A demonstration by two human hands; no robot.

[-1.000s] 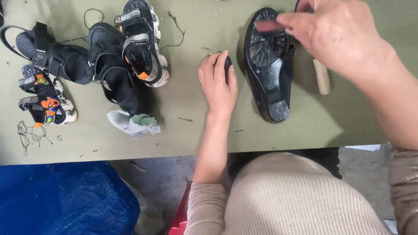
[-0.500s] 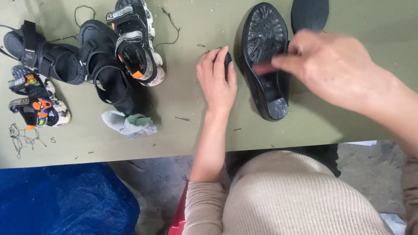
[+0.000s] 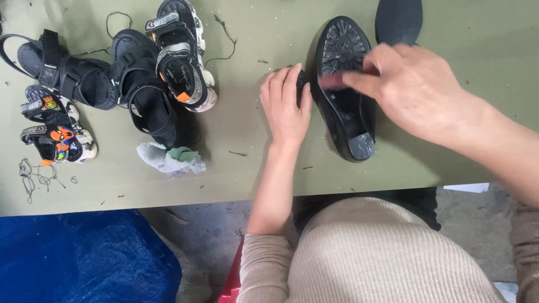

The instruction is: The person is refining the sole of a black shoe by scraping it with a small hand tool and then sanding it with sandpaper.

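Sole-up black shoe (image 3: 345, 90) being worked at centre-right of the frame.
Left hand (image 3: 286, 104) lies flat-fingered against its edge; right hand (image 3: 412, 92) pinches something blurred on the sole, seemingly mid-job. Sandals (image 3: 132, 78) and rag (image 3: 168, 159) sit clear, upper left.

A wide bench (image 3: 477, 33) covered in dull olive-green fills the upper part of the view, its surface dotted with thread scraps and crumbs. Below its front edge lies a grey concrete floor (image 3: 208, 230), rough and stained. A blue tarp (image 3: 78, 258) covers the lower left corner. Light is even and soft.
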